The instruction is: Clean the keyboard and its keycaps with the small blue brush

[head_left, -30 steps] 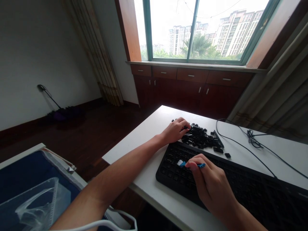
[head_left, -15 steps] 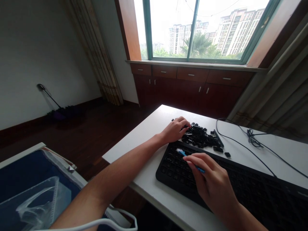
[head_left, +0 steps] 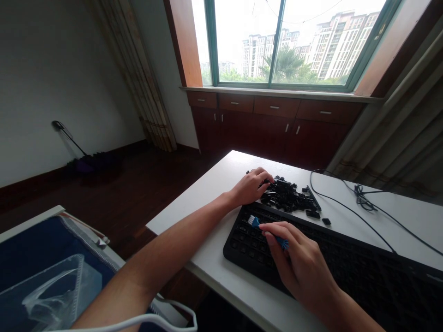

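Note:
A small blue cleaning brush (head_left: 255,222) with white bristles is pinched between the thumb and fingers of my right hand (head_left: 299,258). Its bristles are over the left end of a black keyboard (head_left: 242,251), whose keycaps are off there; I cannot tell whether they touch it. My left hand (head_left: 252,185) rests at the left edge of a heap of loose black keycaps (head_left: 285,194) behind the keyboard. Its fingers reach over the heap, with the thumb apart from them, and partly hide the nearest keycaps.
The keyboard lies along the front of a white table (head_left: 194,212). A black cable (head_left: 362,200) loops across the right side. At lower left, a clear plastic bag (head_left: 58,290) lies on a dark blue surface, near a white cable (head_left: 166,323). Cabinets (head_left: 242,124) stand under the window.
My right hand has moved slightly left with the brush, and the bristles have turned so their row shows more clearly. My left hand stays in place on the keycaps.

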### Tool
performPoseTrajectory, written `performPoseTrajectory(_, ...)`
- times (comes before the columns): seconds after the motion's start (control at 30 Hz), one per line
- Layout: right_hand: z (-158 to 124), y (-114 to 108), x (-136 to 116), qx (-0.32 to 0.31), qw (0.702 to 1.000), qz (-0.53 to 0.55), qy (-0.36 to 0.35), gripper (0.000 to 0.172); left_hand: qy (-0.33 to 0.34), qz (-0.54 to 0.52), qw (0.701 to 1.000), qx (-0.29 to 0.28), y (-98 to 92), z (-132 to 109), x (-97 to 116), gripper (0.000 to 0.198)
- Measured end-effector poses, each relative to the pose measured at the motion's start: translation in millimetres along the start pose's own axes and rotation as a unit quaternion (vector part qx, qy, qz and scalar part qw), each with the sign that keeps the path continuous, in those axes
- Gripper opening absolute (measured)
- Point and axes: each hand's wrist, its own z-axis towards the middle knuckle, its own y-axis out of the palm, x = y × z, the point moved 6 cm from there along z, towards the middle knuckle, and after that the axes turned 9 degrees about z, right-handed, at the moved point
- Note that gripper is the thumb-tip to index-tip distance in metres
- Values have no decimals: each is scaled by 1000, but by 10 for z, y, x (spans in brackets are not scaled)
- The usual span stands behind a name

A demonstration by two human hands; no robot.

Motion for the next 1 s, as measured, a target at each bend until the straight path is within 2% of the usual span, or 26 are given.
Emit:
performPoseTrajectory(0.37,-69,-174,-124,80,989,112,-59,16,1,0,1000,-7,3,2,3,19)
performPoseTrajectory(0.47,-42,-143,-122,65,992,89,-55,16,1,2,1000,-9,5,1,4,19)
performPoseTrajectory(0.6,2,-108,-40,64,997,31,-11,10,-1,3,1000,-8,9,0,7,19)
performPoseTrajectory(0.7,13,-111,-48,68,997,8,-33,21,0,3,1000,-5,14,2,5,18)
performPoseTrajectory(0.8,15,-94,-58,46,998,17,-43,28,-1,4,1000,-4,20,3,-2,18)
performPoseTrajectory(0.87,6,-98,-50,43,998,39,-33,25,-1,4,1000,-6,24,2,-6,19)
performPoseTrajectory(1.0,-37,-165,-41,77,992,103,-18,17,2,2,1000,-10,31,1,-5,19)
